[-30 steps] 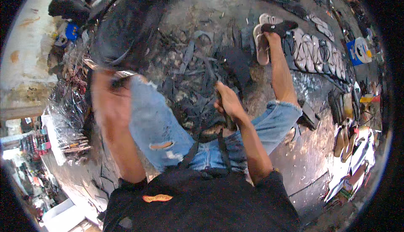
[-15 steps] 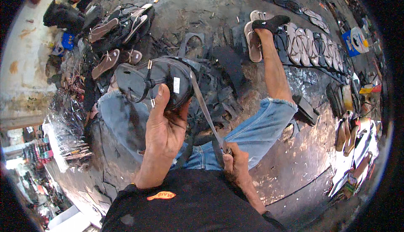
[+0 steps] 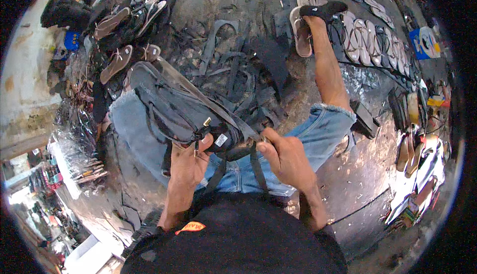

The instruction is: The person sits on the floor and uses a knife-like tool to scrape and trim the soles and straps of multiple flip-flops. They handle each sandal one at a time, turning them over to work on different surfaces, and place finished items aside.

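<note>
A dark grey sandal (image 3: 171,102) with black thong straps, a metal buckle and a white sticker lies slanted over my left thigh. My left hand (image 3: 188,167) grips its near end by the straps, thumb on top. Along the sandal's right edge runs a long, flat grey strip (image 3: 198,95), down to my right hand (image 3: 288,159). Those fingers are closed at the strip's lower end, beside the sandal. A small shiny bit shows between thumb and forefinger; whether it is a blade I cannot tell.
Dark scraps and cut-out sheets (image 3: 223,35) litter the floor ahead. Rows of finished-looking sandals (image 3: 365,40) lie at the right, beyond my outstretched bare leg. More sandals (image 3: 112,23) are piled at the far left, above a heap of clear plastic (image 3: 74,125).
The sandal has come down and turned, its far end now pointing up and left. My right hand has risen toward the sandal's near end, and the strip lies closer along its edge.
</note>
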